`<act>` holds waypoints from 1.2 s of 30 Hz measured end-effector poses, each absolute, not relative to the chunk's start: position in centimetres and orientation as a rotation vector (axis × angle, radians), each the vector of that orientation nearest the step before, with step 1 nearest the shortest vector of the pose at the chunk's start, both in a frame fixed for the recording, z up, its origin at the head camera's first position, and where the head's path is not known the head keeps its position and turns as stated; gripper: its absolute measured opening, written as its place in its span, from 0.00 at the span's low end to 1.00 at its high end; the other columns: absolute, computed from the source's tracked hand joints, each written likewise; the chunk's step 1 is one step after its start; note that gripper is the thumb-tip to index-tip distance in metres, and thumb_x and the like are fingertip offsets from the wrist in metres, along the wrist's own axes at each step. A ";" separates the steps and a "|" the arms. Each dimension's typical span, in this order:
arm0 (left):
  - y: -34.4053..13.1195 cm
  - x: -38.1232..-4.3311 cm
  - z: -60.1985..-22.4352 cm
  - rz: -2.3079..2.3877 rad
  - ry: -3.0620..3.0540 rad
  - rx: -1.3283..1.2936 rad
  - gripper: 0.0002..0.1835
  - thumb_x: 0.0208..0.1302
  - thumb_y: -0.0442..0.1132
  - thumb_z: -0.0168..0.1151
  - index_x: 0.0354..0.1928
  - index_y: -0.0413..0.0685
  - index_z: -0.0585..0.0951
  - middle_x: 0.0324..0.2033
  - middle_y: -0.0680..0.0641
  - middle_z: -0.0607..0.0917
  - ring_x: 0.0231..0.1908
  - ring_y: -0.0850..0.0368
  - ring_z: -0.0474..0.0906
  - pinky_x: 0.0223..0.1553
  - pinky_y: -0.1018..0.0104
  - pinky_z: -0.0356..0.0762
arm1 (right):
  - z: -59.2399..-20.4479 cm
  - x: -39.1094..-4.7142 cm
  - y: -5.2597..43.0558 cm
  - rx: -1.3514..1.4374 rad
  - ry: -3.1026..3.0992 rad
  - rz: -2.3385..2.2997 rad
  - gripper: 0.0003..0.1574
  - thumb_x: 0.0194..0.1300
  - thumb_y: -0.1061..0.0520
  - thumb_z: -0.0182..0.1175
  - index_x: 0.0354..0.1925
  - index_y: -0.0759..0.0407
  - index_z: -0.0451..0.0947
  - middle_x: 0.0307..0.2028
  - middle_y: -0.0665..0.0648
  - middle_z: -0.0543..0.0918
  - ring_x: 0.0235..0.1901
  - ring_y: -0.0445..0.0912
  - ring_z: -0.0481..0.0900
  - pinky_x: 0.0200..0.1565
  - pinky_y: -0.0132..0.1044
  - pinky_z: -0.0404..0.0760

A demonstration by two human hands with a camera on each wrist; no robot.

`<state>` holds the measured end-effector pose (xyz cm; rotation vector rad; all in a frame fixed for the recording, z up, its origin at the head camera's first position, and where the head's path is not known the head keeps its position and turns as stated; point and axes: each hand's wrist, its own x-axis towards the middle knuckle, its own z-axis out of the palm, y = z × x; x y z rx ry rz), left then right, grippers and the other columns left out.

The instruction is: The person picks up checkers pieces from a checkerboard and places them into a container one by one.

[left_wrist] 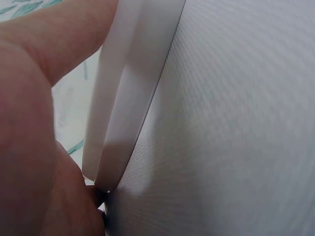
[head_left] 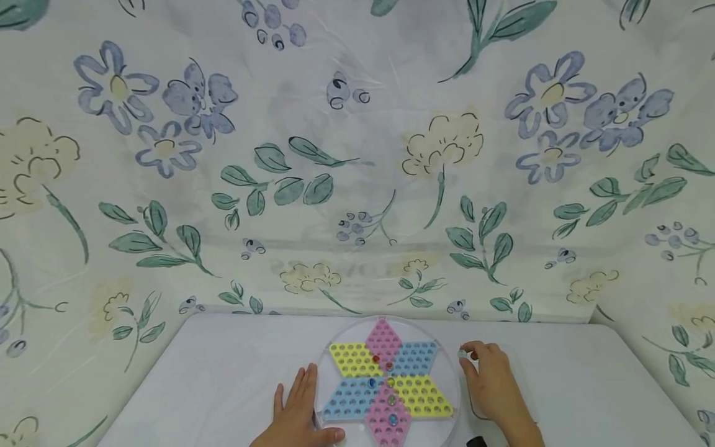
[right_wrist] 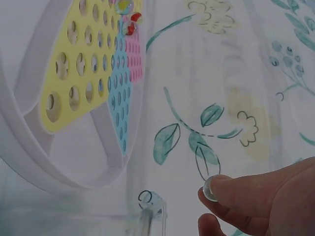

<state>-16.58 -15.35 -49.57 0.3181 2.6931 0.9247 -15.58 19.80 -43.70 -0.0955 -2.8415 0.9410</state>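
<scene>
Place: we saw an indoor, cloth-screened nook, whether in a home or a studio we could not tell | Behind the game board (head_left: pixel 424 397): floral drapery (head_left: pixel 363 136) rose like a wall | Left and right of the game board: we found the same print | Under the game board: a white tabletop (head_left: pixel 223 372) spread

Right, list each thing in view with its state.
Star board: flat, most holes unfilled.
Loose marbles: resting on the board.
Held marble: off the board.
Right hand: pinching that marble.
Left hand: outstretched, touching the board.
Dark object: cut off, state unclear.
</scene>
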 end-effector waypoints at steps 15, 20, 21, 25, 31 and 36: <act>-15.4 -16.5 -49.4 0.893 2.702 0.325 0.71 0.48 0.67 0.73 0.76 0.25 0.44 0.76 0.27 0.46 0.76 0.29 0.37 0.67 0.27 0.23 | -44.6 -15.9 20.8 -0.123 -2.823 0.924 0.13 0.70 0.63 0.59 0.50 0.70 0.79 0.39 0.62 0.79 0.42 0.55 0.76 0.42 0.52 0.79; -15.3 -16.4 -49.3 0.902 2.700 0.343 0.71 0.50 0.66 0.73 0.76 0.24 0.44 0.76 0.27 0.46 0.75 0.28 0.37 0.67 0.27 0.23 | -44.9 -15.9 20.9 -0.138 -2.834 0.928 0.13 0.70 0.63 0.59 0.49 0.70 0.79 0.38 0.61 0.79 0.41 0.55 0.76 0.41 0.51 0.79; -15.3 -16.4 -49.3 0.902 2.700 0.343 0.71 0.49 0.66 0.73 0.76 0.24 0.44 0.76 0.27 0.46 0.75 0.28 0.37 0.67 0.27 0.23 | -44.9 -15.9 20.9 -0.142 -2.837 0.928 0.13 0.70 0.63 0.59 0.49 0.70 0.79 0.38 0.61 0.79 0.41 0.55 0.76 0.41 0.51 0.79; -15.3 -16.5 -49.3 0.905 2.695 0.343 0.71 0.49 0.66 0.73 0.76 0.25 0.44 0.76 0.27 0.46 0.76 0.29 0.37 0.67 0.27 0.22 | -44.9 -16.0 20.9 -0.168 -2.851 0.927 0.13 0.70 0.63 0.58 0.50 0.70 0.79 0.39 0.62 0.79 0.42 0.55 0.76 0.41 0.51 0.80; -15.4 -16.4 -49.4 0.943 2.670 0.349 0.71 0.50 0.67 0.73 0.76 0.26 0.43 0.76 0.28 0.45 0.76 0.29 0.35 0.66 0.28 0.21 | -45.0 -16.0 20.8 -0.165 -2.860 0.908 0.13 0.70 0.63 0.57 0.50 0.70 0.79 0.38 0.62 0.79 0.42 0.56 0.77 0.41 0.52 0.80; -15.5 -16.4 -49.4 0.949 2.666 0.357 0.71 0.50 0.66 0.73 0.76 0.27 0.42 0.77 0.28 0.44 0.76 0.29 0.35 0.66 0.28 0.20 | -45.1 -16.0 20.7 -0.170 -2.861 0.902 0.13 0.70 0.64 0.57 0.49 0.70 0.79 0.38 0.62 0.79 0.41 0.56 0.77 0.40 0.52 0.80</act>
